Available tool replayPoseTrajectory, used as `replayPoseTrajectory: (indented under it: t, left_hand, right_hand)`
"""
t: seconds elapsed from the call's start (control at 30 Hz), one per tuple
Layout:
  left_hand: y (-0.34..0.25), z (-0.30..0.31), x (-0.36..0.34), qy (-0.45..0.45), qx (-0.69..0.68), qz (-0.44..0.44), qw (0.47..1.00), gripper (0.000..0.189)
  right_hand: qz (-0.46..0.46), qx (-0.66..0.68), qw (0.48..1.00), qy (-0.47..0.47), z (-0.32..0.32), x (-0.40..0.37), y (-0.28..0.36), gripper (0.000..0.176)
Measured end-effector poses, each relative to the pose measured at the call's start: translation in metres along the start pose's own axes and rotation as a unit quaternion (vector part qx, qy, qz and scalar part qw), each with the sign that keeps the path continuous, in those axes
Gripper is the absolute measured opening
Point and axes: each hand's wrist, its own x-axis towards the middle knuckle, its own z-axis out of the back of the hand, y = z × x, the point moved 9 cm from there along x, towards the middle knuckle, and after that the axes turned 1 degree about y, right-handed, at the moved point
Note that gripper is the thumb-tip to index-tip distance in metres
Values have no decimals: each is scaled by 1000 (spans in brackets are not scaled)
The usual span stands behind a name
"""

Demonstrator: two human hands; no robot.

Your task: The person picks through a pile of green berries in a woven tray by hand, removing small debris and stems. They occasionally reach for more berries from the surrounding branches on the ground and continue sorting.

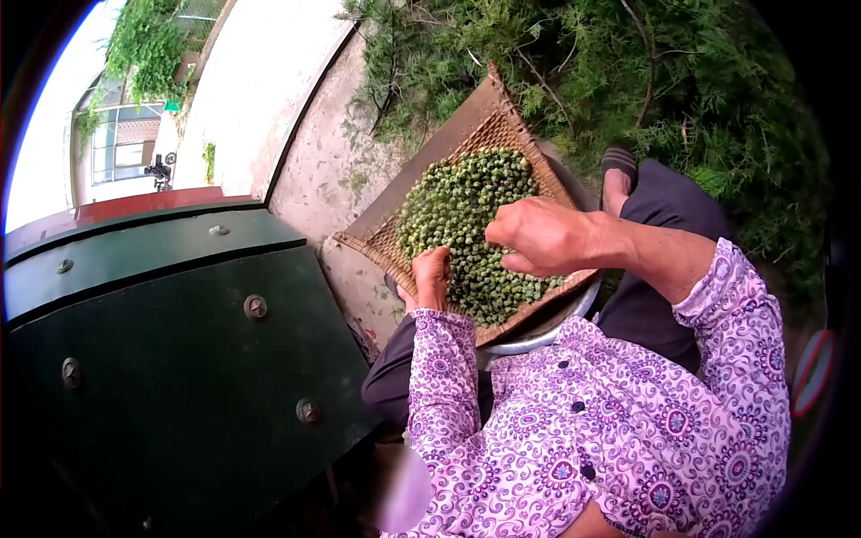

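Note:
A woven basket tray (381,244) lies across a metal basin (547,334) at my lap, heaped with small green, berry-like pieces (466,197). My left hand (431,269) is closed at the near left part of the heap, its fingers bent together; what they hold, if anything, is too small to name. Over the right part of the heap is my right hand (538,235), closed with fingers and thumb drawn together, and its fingertips are partly hidden. The two hands are apart.
A dark green metal door or panel (179,359) with round studs stands at the left. Leafy green branches (682,108) fill the upper right. My sandalled foot (617,179) is right of the tray. Concrete ground (314,152) shows beyond the panel.

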Motion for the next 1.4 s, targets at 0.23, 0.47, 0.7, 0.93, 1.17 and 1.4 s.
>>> replayPoseTrajectory:
  t: [0.23,0.47,0.7,0.93,1.17,1.4]
  left_hand:
    - [-65,-65,-106,153,-208,-139,956,5]
    - [-89,-105,-155,157,-222,-170,947,6]
    - [-97,-107,-168,198,-265,-200,922,6]
    - [-104,-102,-177,148,-236,-244,929,7]
    - [-116,-52,-187,143,-287,-281,905,4]
    - [-103,159,-181,-253,-134,-312,906,13]
  right_hand:
    - [-98,92,991,28,-10,8,-19,46]
    - [-72,217,972,-61,-24,20,-18,39]
    - [-7,269,954,-129,-21,18,-10,22]
    - [-90,433,893,-83,-30,22,-25,16]
    - [-148,373,909,-112,-11,20,-44,15]
    - [-94,47,992,-70,-10,22,-38,11]
